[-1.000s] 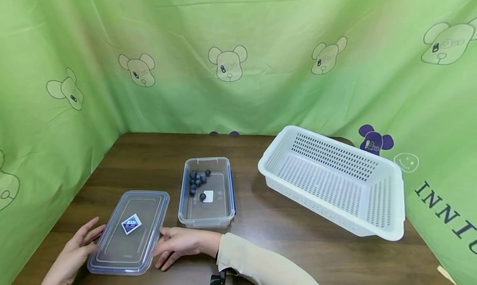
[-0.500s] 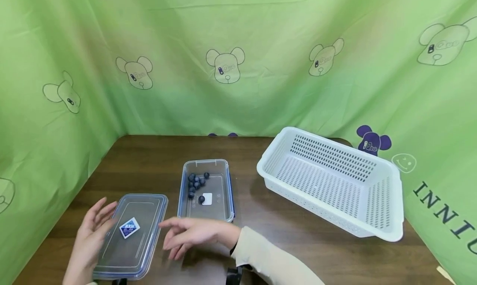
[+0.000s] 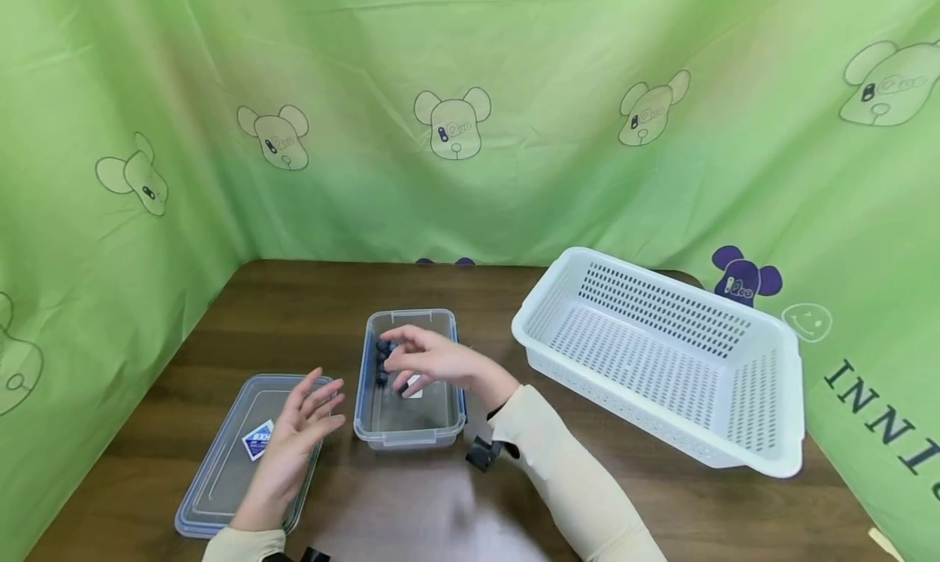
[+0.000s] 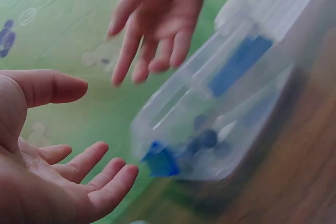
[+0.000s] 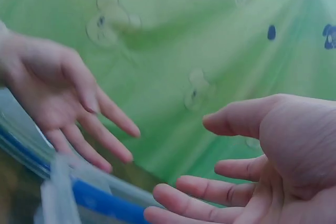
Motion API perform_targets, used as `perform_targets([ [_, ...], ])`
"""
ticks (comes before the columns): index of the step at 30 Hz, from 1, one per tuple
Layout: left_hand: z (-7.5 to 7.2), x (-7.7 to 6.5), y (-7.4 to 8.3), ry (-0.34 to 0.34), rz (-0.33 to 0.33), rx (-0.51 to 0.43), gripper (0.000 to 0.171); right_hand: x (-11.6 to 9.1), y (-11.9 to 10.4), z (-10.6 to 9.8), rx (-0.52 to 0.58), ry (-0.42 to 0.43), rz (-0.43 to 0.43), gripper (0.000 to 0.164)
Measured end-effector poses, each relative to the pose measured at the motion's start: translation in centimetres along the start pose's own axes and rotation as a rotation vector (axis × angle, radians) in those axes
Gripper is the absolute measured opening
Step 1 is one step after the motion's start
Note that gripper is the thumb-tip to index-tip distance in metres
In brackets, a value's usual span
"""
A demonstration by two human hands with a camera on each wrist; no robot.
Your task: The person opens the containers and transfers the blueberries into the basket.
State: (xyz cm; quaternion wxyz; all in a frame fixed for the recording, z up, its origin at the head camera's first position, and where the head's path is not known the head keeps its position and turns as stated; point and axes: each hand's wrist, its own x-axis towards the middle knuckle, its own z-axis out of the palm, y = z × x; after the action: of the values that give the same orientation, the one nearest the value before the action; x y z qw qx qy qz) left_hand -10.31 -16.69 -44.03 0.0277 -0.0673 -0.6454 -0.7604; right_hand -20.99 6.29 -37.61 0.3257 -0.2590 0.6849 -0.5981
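A clear plastic container (image 3: 411,441) with blue side clips stands mid-table. Several blueberries (image 3: 382,378) lie inside it toward its left side; in the left wrist view they show blurred through the wall. My right hand (image 3: 435,361) is over this container, fingers spread and bent a little, holding nothing and hiding some of the berries. To the left lies a clear lid (image 3: 213,488) with a blue edge and a diamond-shaped label (image 3: 257,440). Above the lid's right side my left hand (image 3: 294,435) is raised, palm facing right, fingers apart with nothing in them.
A white perforated basket (image 3: 624,392) sits at an angle on the right of the brown wooden table (image 3: 316,301). Green printed cloth (image 3: 352,195) hangs behind the table and along both sides.
Both hands have left the lid's sides. The right hand has moved up and right over the container; the left has risen and moved right across the lid. Lid and container stay put.
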Motion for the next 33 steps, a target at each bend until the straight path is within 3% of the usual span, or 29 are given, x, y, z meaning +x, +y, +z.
perform_targets([
  [5, 1.3, 0.6, -0.3, 0.007, -0.055, 0.008, 0.08, 1.5, 0.4, -1.7, -0.058, 0.053, 0.105, 0.056],
  [10, 1.8, 0.7, -0.9, 0.025, -0.098, 0.0, 0.087, 2.9, 1.1, -2.0, -0.083, 0.063, 0.203, 0.051],
  [15, 2.0, 0.5, -1.5, 0.034, -0.129, -0.011, 0.089, 3.9, 2.0, -1.7, -0.248, 0.082, 0.283, 0.045],
  [21, 2.0, 0.4, -1.9, 0.035, -0.132, -0.025, 0.09, 4.7, 3.0, -0.8, -0.449, 0.126, 0.32, 0.037],
  [28, 1.9, 0.3, -2.0, 0.016, -0.123, -0.031, 0.09, 5.0, 3.8, -0.4, -0.503, 0.156, 0.352, 0.012],
  [33, 1.8, 0.4, -2.0, 0.013, -0.116, -0.032, 0.09, 5.1, 3.8, -0.6, -0.531, 0.14, 0.323, 0.008],
])
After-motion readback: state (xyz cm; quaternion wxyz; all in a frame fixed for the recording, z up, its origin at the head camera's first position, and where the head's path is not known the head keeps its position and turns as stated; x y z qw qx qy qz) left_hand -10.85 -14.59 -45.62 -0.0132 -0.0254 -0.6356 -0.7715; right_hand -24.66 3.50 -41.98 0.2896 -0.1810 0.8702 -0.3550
